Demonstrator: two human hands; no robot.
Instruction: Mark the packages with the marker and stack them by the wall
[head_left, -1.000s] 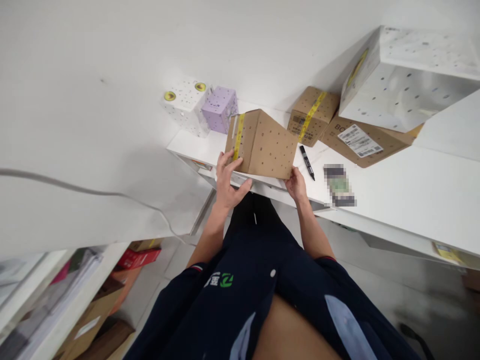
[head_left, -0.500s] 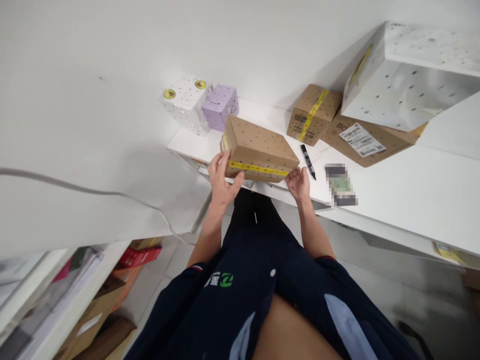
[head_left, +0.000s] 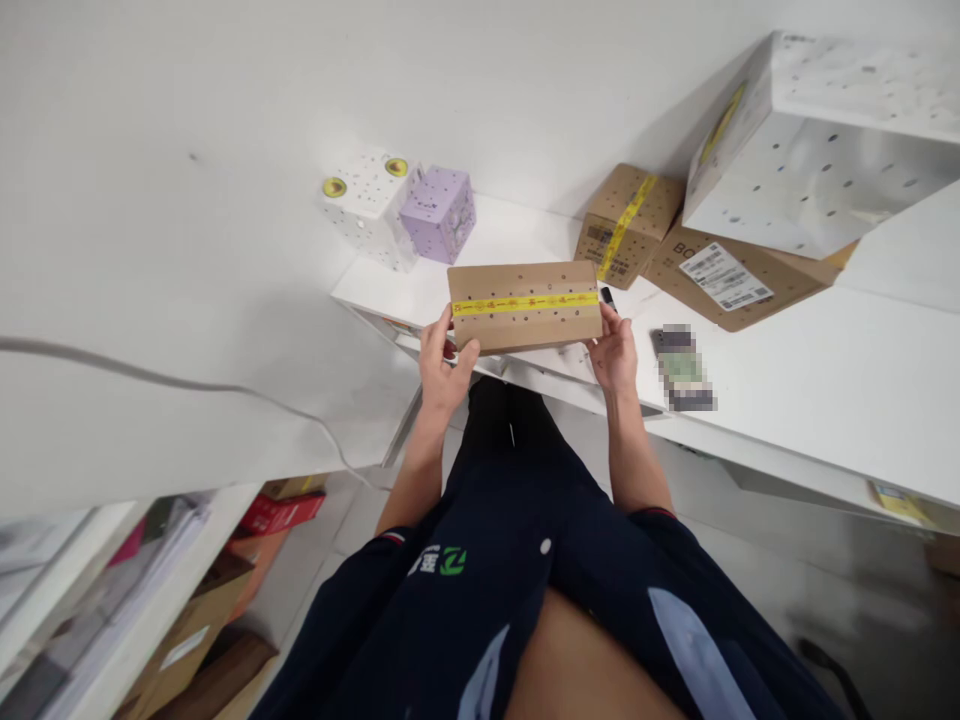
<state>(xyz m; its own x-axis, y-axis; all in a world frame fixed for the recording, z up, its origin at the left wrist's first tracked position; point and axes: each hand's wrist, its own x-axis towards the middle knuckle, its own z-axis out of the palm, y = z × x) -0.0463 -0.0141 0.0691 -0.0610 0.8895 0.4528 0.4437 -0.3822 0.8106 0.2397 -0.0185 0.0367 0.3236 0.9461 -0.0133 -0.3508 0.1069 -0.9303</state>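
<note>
Between my two hands is a brown cardboard box (head_left: 525, 325), a strip of yellow printed tape running along the face turned toward me. My left hand (head_left: 445, 368) grips its left end, thumb on the near lower corner. At the right end, my right hand (head_left: 615, 352) has its fingers against the side, partly hidden by the box. A black marker (head_left: 608, 298) lies just past the right hand, mostly covered by it. To the right of that hand lies a phone-shaped item, blurred out (head_left: 684, 367).
On the white desk (head_left: 810, 375) stand a white avocado-print box (head_left: 369, 212) and a purple box (head_left: 439, 215). A smaller taped carton (head_left: 628, 225), a labelled carton (head_left: 739, 285) and a large white box (head_left: 810, 150) are at the right. A cable (head_left: 187, 378) hangs at left.
The cardboard box has been turned so its taped face points up toward me and its edges run level. My right hand has shifted slightly right, now covering most of the marker.
</note>
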